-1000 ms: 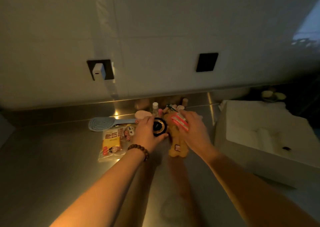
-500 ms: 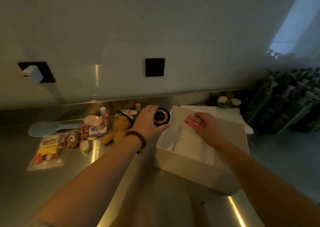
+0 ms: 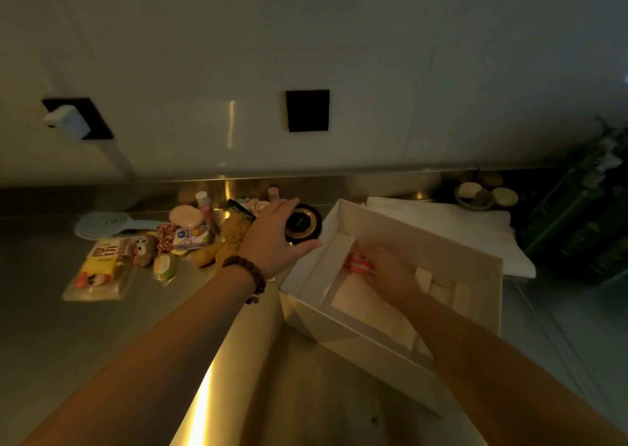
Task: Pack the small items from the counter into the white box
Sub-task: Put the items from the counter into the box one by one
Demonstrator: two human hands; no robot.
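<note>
The open white box (image 3: 482, 251) stands on the steel counter to the right of centre. My right hand (image 3: 390, 272) is down inside it, holding a small red-and-white striped packet (image 3: 358, 264) near the box floor. My left hand (image 3: 272, 238), with a bead bracelet on the wrist, grips a round black compact with a gold ring (image 3: 304, 226) just left of the box's far-left corner. A heap of small items stays on the counter to the left: a brown plush toy (image 3: 227, 241), a pink round puff (image 3: 185, 216), a blue-and-white packet (image 3: 190, 238).
A pale blue hairbrush (image 3: 102, 224) and a clear bag of snacks (image 3: 98, 268) lie at the far left. The box lid (image 3: 475, 228) lies behind the box. Small bowls (image 3: 486, 194) and dark green plants (image 3: 584, 214) fill the right corner. The wall carries a black socket (image 3: 307, 110).
My right hand has gone from above the box down into it with the striped packet. My left hand with the compact stays near the box's corner. The view has shifted slightly.
</note>
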